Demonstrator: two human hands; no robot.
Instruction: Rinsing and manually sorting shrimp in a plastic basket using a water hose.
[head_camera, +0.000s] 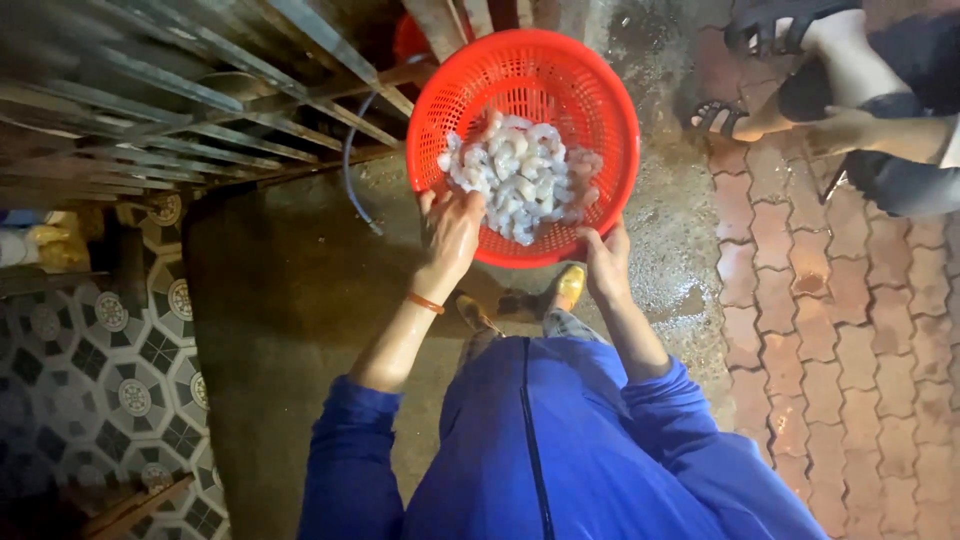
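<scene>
Left hand (452, 232) and right hand (606, 258) are both gripping the rim of a red basket (600, 110) holding peeled shrimp (515, 175)

A single head-worn camera looks almost straight down the wearer's front, from just above the blue jacket (560, 440) that fills the bottom of the frame. Both forearms reach away from the lens toward the top of the picture, where a red basket (590, 90) sits close in, slightly above centre. The wet concrete ground (290, 290) lies well below. The view takes in patterned floor tiles (110, 380) at the left edge, a metal grille (190, 90) at upper left and brick paving (850, 330) at right, with another person's sandalled feet (760, 70) at the upper right corner. No second view overlaps it.
</scene>
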